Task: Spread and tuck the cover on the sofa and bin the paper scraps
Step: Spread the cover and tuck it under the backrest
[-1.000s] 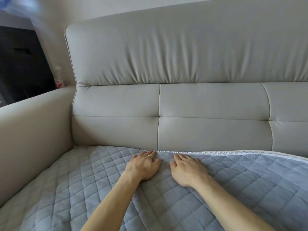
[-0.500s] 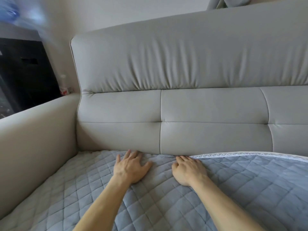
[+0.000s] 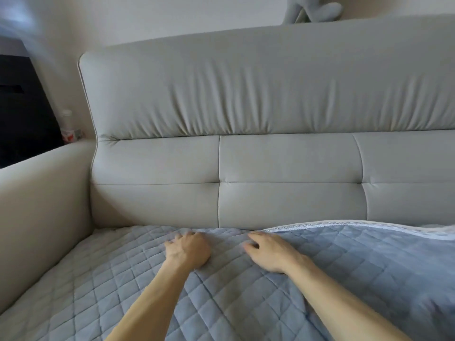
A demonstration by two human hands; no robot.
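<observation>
Both hands, left hand (image 3: 188, 249) and right hand (image 3: 270, 252), grip holding nothing, pressed palm-down on the quilted cover (image 3: 246, 291) to push its lace edge (image 3: 320, 226) down behind the seat against the sofa back (image 3: 270, 193).

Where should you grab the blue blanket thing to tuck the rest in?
Take the quilted cover by its white lace edge, right of the right hand. That edge lies loose on top of the seat, untucked, so probably pinch it from above and push it toward the backrest.
</observation>
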